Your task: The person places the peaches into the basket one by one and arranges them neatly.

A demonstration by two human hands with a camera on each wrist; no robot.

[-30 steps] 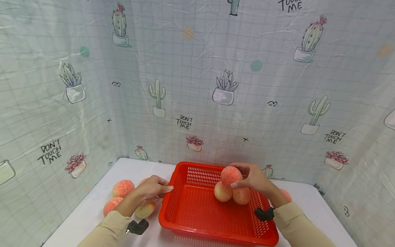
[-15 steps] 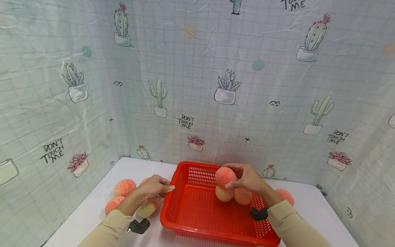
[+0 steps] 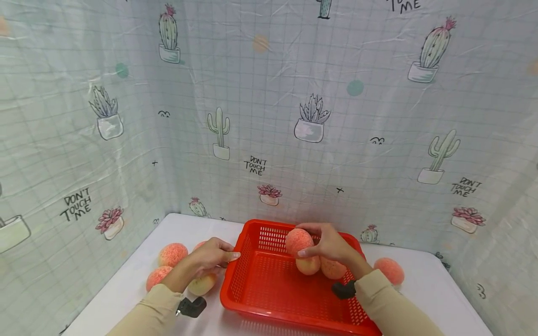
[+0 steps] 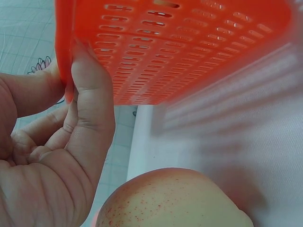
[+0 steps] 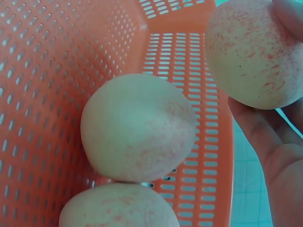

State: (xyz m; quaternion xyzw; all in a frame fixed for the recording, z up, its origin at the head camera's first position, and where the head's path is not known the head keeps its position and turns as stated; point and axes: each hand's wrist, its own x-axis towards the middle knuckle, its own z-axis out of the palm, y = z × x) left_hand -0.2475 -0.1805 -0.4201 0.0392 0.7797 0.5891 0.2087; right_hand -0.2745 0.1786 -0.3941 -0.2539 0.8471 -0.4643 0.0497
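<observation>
My right hand (image 3: 325, 243) grips a pink speckled peach (image 3: 299, 242) above the back part of a red plastic basket (image 3: 269, 310). Below it, a paler peach (image 3: 308, 265) and a second peach (image 3: 333, 268) lie side by side in the basket, the second partly covered by my wrist. In the right wrist view the held peach (image 5: 255, 54) sits between thumb and fingers, higher than the peach (image 5: 137, 127) in the basket. My left hand (image 3: 212, 256) pinches the basket's left rim, thumb on one side and fingers on the other, as the left wrist view of the basket wall (image 4: 142, 52) shows.
Several peaches lie on the white table left of the basket, among them a red one (image 3: 173, 255) and a yellowish one (image 3: 202, 284) under my left hand. Another peach (image 3: 389, 271) rests right of the basket. A cactus-print curtain (image 3: 269, 116) stands close behind the table.
My right hand has carried its peach leftward over the basket, from above the two lying peaches to their left side. The left hand keeps its hold on the rim.
</observation>
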